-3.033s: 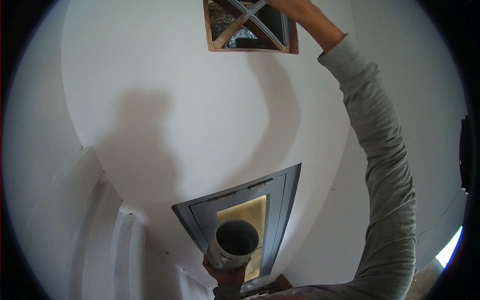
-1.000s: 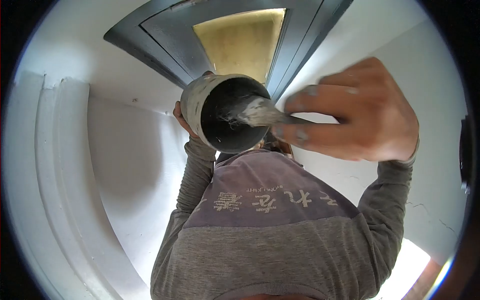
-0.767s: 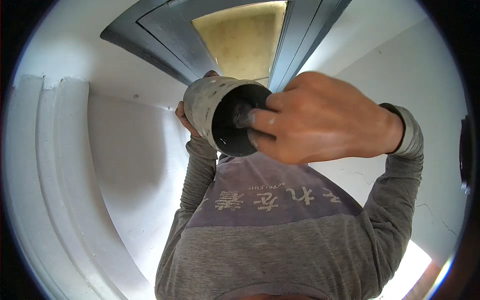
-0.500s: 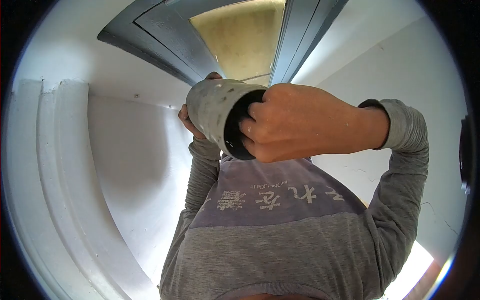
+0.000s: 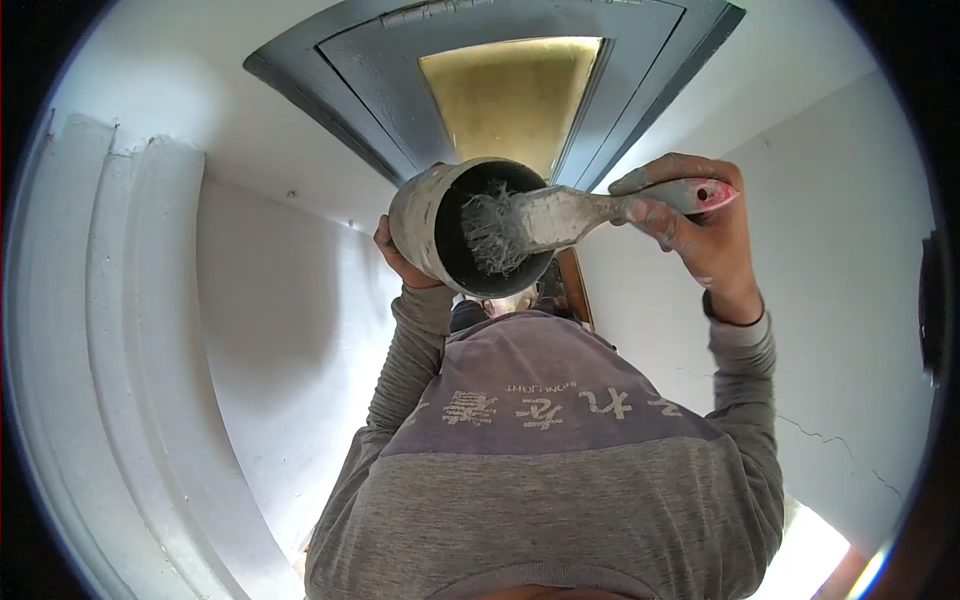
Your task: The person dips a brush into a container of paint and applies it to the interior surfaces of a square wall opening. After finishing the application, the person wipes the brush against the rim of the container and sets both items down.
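Observation:
A cylindrical grey can (image 5: 416, 226), smeared with paint, is tilted so its dark open mouth faces me and to the right. My left hand (image 5: 402, 258) is wrapped round the can's far left side, and most of its fingers are hidden behind it. A flat paintbrush (image 5: 566, 217) is in my right hand (image 5: 705, 225), pinched near the red-tipped handle. The splayed, wet-looking bristles are at the can's mouth, partly inside it. Paint spots my right fingers. Whether liquid is in the can cannot be seen.
A grey-framed door (image 5: 385, 75) with a yellowish panel (image 5: 510, 105) is at the top. White vertical mouldings or pipes (image 5: 150, 300) run down the left. A white wall (image 5: 830, 300) with a crack is on the right. My grey shirt (image 5: 560, 510) fills the lower middle.
My right hand has come out of the can's mouth to the right, and the paintbrush it holds now shows. The can has turned its mouth more toward me.

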`<state>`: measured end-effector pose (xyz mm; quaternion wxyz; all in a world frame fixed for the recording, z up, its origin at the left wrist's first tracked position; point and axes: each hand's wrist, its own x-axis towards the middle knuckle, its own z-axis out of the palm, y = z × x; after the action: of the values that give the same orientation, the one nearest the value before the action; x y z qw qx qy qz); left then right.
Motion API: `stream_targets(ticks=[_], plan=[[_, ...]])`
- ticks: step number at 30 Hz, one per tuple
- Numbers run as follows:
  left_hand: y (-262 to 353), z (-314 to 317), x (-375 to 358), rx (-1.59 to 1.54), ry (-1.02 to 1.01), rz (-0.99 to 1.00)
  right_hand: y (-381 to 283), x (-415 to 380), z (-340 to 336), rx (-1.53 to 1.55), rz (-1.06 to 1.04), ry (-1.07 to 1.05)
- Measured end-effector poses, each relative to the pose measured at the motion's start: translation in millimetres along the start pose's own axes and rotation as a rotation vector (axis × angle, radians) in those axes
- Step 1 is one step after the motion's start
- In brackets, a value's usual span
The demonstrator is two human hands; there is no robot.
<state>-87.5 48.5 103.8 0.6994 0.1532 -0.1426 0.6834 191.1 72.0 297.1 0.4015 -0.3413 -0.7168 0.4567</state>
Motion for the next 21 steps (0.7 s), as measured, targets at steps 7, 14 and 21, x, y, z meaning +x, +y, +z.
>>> stream_targets(ticks=[7, 14, 21], plan=[[2.9, -13.0, -11.5, 0.586, 0.415, 0.071, 49.2, -28.6, 14.9, 0.474, 0.184, 0.282], [-6.8, -10.5, -7.4, 0.093, 0.314, -0.065, 51.1, -48.7, 23.0, 0.220, 0.207, 0.337], [-15.2, -15.1, -12.9, 0.613, 0.499, -0.080, 46.0, -45.9, 19.4, 0.243, 0.063, 0.333]])
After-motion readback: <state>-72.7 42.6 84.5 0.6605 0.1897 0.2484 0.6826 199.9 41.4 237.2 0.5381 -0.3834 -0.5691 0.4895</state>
